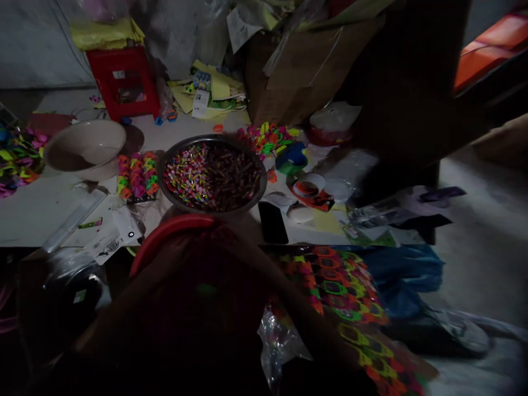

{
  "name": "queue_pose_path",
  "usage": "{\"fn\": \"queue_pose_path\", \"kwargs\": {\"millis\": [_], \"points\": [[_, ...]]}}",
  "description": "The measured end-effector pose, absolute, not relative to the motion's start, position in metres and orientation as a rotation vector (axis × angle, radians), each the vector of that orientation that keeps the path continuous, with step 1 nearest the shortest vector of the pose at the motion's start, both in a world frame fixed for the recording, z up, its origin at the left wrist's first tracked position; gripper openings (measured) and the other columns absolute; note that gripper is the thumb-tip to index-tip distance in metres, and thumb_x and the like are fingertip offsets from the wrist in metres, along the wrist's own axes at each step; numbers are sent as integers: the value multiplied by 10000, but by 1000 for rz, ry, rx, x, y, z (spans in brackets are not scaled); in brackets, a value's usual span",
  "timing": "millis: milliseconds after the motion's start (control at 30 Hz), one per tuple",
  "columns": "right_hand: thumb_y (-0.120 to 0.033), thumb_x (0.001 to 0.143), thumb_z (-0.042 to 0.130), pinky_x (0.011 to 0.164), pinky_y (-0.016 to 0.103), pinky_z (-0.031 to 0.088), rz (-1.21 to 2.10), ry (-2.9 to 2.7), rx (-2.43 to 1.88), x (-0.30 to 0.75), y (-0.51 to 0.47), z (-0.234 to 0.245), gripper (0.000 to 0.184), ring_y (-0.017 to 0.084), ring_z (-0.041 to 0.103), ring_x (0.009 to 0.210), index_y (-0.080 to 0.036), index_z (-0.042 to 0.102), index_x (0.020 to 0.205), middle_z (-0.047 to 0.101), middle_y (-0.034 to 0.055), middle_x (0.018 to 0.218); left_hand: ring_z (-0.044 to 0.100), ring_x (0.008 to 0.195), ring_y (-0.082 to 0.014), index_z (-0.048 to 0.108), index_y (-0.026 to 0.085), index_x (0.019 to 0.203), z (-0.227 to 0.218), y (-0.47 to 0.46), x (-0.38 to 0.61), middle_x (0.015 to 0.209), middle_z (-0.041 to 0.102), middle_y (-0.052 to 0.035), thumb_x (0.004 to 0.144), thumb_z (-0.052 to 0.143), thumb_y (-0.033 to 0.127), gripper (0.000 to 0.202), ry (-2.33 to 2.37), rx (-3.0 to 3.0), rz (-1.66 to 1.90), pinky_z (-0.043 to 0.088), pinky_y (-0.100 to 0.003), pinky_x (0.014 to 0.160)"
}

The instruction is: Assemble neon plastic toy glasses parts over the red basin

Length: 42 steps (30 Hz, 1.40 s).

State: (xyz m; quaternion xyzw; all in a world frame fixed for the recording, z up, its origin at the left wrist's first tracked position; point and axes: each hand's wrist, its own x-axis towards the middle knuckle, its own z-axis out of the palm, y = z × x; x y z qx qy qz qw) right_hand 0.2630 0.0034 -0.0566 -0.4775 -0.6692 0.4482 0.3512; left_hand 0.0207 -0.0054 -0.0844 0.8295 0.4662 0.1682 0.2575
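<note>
The lower middle of the view is very dark. My two forearms run up from the bottom and meet at a red-rimmed round container [173, 228] held close below me. My right hand [243, 228] is a dim shape at the near edge of a metal bowl [259, 190] full of small multicoloured pieces. My left hand [159, 245] lies in shadow by the red rim. The fingers of neither hand can be made out. A black phone [272, 223] lies just right of my right hand.
On the white surface are a beige bowl [84, 146], stacked neon rings [138, 176], a red stool [124, 82], papers and a cardboard box [305, 71]. Neon toy glasses [342, 291] and plastic bags lie at the lower right.
</note>
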Motion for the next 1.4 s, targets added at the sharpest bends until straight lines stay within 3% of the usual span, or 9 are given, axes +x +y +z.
{"fn": "queue_pose_path", "kwargs": {"millis": [167,400,500,667,833,1233,1400], "points": [[-348,804,595,765,313,472,1203,-1681,-1311,262,-14,-68,247,183,606,826,-185,599,989,670,49,926,540,1169,-273,582,155,1149,-87,6,26,1228,616,-127,865,516,238,303,1231,2186,349,403,-469,1049],[-286,805,578,795,345,492,1159,-1677,-1385,265,-19,-71,255,210,638,877,-174,613,1031,691,80,987,556,978,-234,583,196,907,-70,8,31,989,625,-55,856,551,379,193,1218,2112,364,456,-399,910],[-212,819,534,842,349,496,1185,-1720,-1363,263,-25,-58,277,208,652,923,-184,610,1084,696,81,1030,578,950,-204,574,200,889,-54,4,30,980,630,-38,854,574,346,150,1185,1990,500,470,-357,863],[-54,773,496,890,339,502,1017,-1899,-1181,258,-40,-28,420,206,632,1059,-217,601,1145,667,73,1143,550,1119,-185,564,215,889,-15,-7,27,1144,616,-37,840,646,358,172,1038,2119,703,439,-353,962],[40,737,476,776,322,545,747,-2180,-1137,253,-50,-2,543,216,647,999,-198,569,1216,621,106,1180,585,971,-172,577,196,907,5,-17,28,959,643,-33,868,608,375,186,1076,2401,710,471,-321,870],[33,733,516,790,311,501,778,-2345,-1165,254,-43,30,426,214,658,946,-168,598,1100,690,88,1056,576,901,-171,600,190,888,18,-24,26,881,632,-15,916,505,451,279,1124,2929,544,457,-292,823],[-52,771,547,721,267,471,1102,-2146,-1239,251,-36,24,266,169,654,808,-188,653,975,714,35,917,552,953,-195,611,190,944,18,-24,26,914,627,-38,946,472,365,223,1090,3098,406,443,-304,806]]}}
